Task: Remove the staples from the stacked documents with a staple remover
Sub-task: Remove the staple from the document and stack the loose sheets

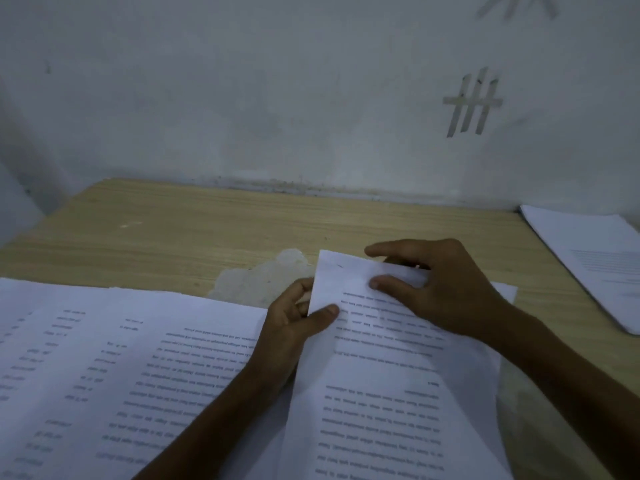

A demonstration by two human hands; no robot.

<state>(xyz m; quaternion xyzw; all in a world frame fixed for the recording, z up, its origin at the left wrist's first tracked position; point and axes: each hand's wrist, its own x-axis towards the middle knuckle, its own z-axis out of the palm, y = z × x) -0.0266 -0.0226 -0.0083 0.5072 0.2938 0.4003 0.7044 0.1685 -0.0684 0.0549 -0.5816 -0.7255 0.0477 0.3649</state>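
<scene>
- Head view: stapled document (381, 375) is in front of the person, right of centre. Its near part lies on the wooden table (173, 230) and its far end is lifted in both hands.
- Left hand (294, 320): pinches the document's left edge, thumb on top of the page and fingers curled underneath.
- Right hand (440, 285): holds the far end, thumb pressed on the printed side and index finger stretched along the top edge. The other fingers are tucked behind the sheet, so I can't tell how tightly they grip.
- Small dark mark near the far-left corner looks like the staple (339, 265); too small to confirm.
- Loose printed pages (121, 358) are spread on the table to the left, under the left forearm.
- Second paper stack (595, 261) sits at the table's far right, well apart from the hands.
- Worn patch (256, 278) in the tabletop, just beyond the left hand.
- Tape strips (472, 102) on the wall behind.
</scene>
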